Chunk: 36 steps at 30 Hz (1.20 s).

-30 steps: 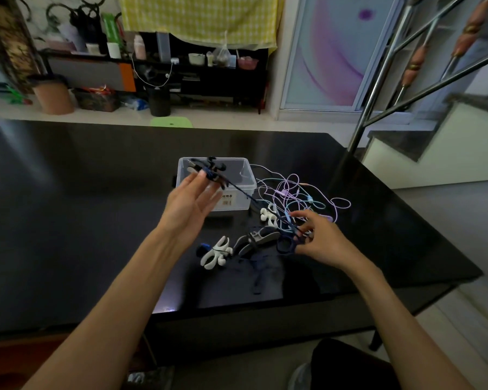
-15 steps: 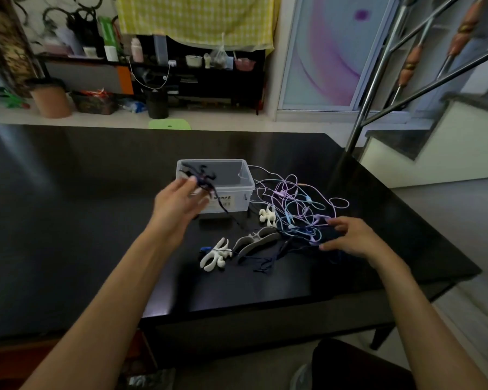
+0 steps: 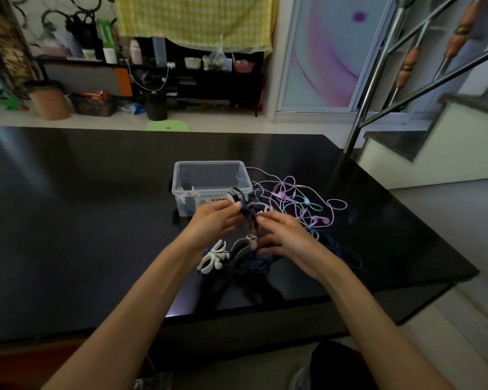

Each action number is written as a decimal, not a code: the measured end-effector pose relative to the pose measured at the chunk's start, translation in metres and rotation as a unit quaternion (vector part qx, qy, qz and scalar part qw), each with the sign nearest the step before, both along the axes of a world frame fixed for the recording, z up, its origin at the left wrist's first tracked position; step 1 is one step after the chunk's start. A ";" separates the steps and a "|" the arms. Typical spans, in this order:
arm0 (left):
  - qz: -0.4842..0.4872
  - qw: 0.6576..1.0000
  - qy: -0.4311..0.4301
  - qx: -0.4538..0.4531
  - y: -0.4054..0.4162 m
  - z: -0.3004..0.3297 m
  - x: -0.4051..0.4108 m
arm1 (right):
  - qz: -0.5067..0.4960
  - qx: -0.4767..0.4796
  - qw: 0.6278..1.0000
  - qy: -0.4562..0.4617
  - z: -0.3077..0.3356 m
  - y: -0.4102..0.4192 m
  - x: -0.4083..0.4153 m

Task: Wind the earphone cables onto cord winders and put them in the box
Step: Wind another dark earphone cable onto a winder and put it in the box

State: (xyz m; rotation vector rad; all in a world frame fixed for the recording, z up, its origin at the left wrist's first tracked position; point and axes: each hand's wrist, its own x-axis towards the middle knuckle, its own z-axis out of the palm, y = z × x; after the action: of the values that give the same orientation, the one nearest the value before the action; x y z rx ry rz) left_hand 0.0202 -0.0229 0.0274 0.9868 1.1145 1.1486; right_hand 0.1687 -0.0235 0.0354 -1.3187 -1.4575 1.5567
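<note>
Dark cord winder (image 3: 247,211) held between both hands, just in front of the box (image 3: 212,184).

It stands roughly upright, long axis running from the left hand (image 3: 217,220), pinching its top, down to the right hand (image 3: 283,239), curled round the dark cable (image 3: 268,260) (loose end trailing onto the worktop (image 3: 96,220)). Pastel cables (image 3: 302,201) lie right; a white winder (image 3: 213,257) lies below.
</note>
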 end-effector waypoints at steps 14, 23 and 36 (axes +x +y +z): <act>0.084 0.984 -0.153 -0.035 -0.001 -0.009 0.004 | -0.032 0.126 0.988 -0.084 0.000 -0.005 0.004; 0.063 0.997 0.032 0.032 0.001 -0.014 0.005 | -0.044 0.233 0.962 -0.137 0.003 -0.003 0.004; -0.280 0.924 0.256 -0.044 -0.012 0.001 -0.011 | 0.093 0.308 0.884 -0.339 0.005 0.007 0.047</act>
State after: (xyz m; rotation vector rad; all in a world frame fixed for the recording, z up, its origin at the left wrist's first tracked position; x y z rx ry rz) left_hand 0.0090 -0.0346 0.0289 1.4632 1.1610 0.3764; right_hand 0.2161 -0.0168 0.0404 -1.3920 -2.3140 0.5938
